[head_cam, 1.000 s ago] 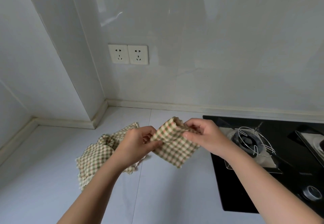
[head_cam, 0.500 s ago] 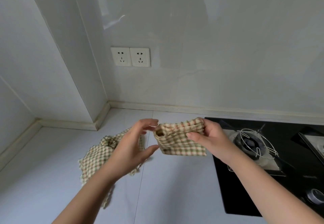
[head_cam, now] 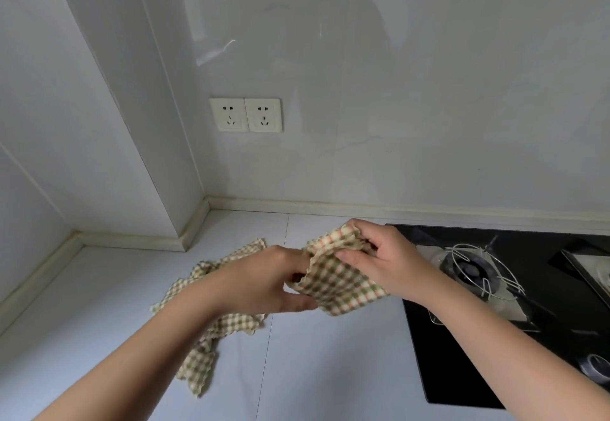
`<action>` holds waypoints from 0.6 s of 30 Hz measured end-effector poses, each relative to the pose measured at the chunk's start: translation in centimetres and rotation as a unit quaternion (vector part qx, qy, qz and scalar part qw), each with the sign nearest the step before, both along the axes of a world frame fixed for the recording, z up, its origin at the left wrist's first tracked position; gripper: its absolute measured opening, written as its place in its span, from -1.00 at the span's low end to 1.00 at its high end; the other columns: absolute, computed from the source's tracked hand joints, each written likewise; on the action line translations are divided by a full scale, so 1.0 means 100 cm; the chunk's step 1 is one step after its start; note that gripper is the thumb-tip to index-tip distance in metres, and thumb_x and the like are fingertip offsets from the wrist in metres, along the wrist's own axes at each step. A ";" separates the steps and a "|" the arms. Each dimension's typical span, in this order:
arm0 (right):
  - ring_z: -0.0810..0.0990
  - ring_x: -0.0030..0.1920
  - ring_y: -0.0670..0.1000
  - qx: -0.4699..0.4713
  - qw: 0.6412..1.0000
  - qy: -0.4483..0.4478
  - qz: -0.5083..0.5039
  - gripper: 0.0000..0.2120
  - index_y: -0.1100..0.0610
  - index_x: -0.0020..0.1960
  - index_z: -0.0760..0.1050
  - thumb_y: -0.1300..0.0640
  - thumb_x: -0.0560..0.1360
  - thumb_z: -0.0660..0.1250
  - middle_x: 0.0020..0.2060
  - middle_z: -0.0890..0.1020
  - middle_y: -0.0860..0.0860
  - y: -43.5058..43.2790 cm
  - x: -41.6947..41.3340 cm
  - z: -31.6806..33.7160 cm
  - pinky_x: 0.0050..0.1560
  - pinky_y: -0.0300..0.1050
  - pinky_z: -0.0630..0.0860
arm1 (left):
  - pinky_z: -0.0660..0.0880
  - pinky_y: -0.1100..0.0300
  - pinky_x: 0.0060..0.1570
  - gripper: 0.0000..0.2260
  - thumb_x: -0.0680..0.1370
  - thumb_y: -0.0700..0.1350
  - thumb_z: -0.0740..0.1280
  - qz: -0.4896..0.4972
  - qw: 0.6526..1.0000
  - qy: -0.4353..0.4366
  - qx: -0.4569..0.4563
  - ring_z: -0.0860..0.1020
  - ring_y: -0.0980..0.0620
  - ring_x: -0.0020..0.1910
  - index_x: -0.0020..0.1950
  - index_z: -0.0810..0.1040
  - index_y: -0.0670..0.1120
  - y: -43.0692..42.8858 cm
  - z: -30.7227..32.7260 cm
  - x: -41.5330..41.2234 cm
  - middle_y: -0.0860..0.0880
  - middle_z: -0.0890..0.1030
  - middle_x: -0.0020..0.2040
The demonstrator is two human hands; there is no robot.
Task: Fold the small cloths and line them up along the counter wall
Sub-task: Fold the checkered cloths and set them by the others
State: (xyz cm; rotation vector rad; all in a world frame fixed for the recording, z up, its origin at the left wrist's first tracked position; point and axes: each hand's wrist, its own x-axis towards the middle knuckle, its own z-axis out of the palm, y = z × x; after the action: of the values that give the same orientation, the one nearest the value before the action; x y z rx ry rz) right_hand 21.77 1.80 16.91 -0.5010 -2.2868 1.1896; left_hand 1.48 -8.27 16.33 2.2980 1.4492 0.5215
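Observation:
I hold a small checked cloth [head_cam: 340, 280], folded, in the air above the white counter [head_cam: 326, 371]. My right hand [head_cam: 386, 264] grips its upper right part, fingers curled over the top edge. My left hand [head_cam: 269, 283] pinches the cloth's left edge, thumb underneath. A heap of other checked cloths [head_cam: 204, 331] lies crumpled on the counter under and behind my left forearm, partly hidden by it. The counter wall [head_cam: 330, 204] runs along the back.
A black gas hob [head_cam: 515, 348] with a wire pan support [head_cam: 478, 269] fills the counter's right side. Two wall sockets [head_cam: 246, 114] sit above the counter. A wall pillar [head_cam: 155, 170] juts out at the back left.
My left hand, which had let go half a second ago, has closed on the cloth's left edge again. The cloth now hangs lower and slants down to the right.

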 end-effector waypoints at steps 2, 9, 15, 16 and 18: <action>0.53 -0.27 0.09 0.070 0.997 -0.021 -0.002 -0.93 0.20 -0.11 0.47 0.23 0.54 0.32 -0.29 0.57 0.11 0.001 -0.004 0.003 -0.23 -0.06 0.45 | 0.51 0.16 -0.16 -0.78 0.48 0.04 0.40 -0.003 0.996 0.010 -0.091 0.55 0.15 -0.25 -0.07 0.58 -0.10 0.008 0.004 0.003 0.12 0.59 -0.22; 0.27 -0.45 -0.09 0.148 0.977 -0.140 -0.061 -0.80 0.08 -0.17 0.35 0.35 0.51 0.16 -0.48 0.36 -0.02 0.021 0.001 -0.006 -0.39 -0.13 0.19 | 0.56 0.09 0.05 -0.75 0.45 0.07 0.40 0.004 0.972 -0.023 -0.233 0.64 0.16 -0.08 0.03 0.66 -0.03 0.017 -0.004 -0.012 0.12 0.69 -0.09; 0.51 -0.23 -0.08 -0.014 0.988 -0.142 -0.058 -0.88 0.15 -0.09 0.50 0.11 0.57 0.30 -0.26 0.58 0.05 0.029 -0.001 -0.025 -0.13 -0.09 0.42 | 0.55 0.02 0.08 -0.85 0.46 0.04 0.43 0.002 0.955 -0.141 -0.263 0.64 0.01 -0.05 -0.01 0.65 0.05 0.015 -0.010 -0.020 0.05 0.69 -0.05; 0.58 -0.15 -0.04 -0.045 0.988 -0.134 -0.071 -0.88 0.16 -0.06 0.52 0.11 0.57 0.28 -0.19 0.63 0.04 0.030 -0.001 -0.029 -0.03 -0.05 0.48 | 0.55 0.02 0.08 -0.87 0.47 -0.02 0.44 0.009 0.954 -0.159 -0.254 0.64 0.02 -0.04 0.00 0.64 0.04 0.016 -0.013 -0.020 0.06 0.68 -0.05; 0.63 0.00 -0.01 -0.114 0.982 -0.110 -0.107 -0.85 0.13 0.02 0.55 0.10 0.59 0.25 -0.05 0.67 0.02 0.029 -0.003 -0.036 0.12 -0.05 0.50 | 0.55 0.05 0.07 -0.84 0.47 -0.10 0.46 0.042 0.957 -0.184 -0.220 0.64 0.03 -0.04 0.03 0.59 -0.03 0.017 -0.019 -0.021 0.07 0.67 -0.05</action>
State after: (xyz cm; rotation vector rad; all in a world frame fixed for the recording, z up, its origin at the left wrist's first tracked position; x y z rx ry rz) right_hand 21.43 4.69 13.28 -0.9826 -2.2130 1.3496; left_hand -0.66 -6.55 14.44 1.6963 1.3216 0.5494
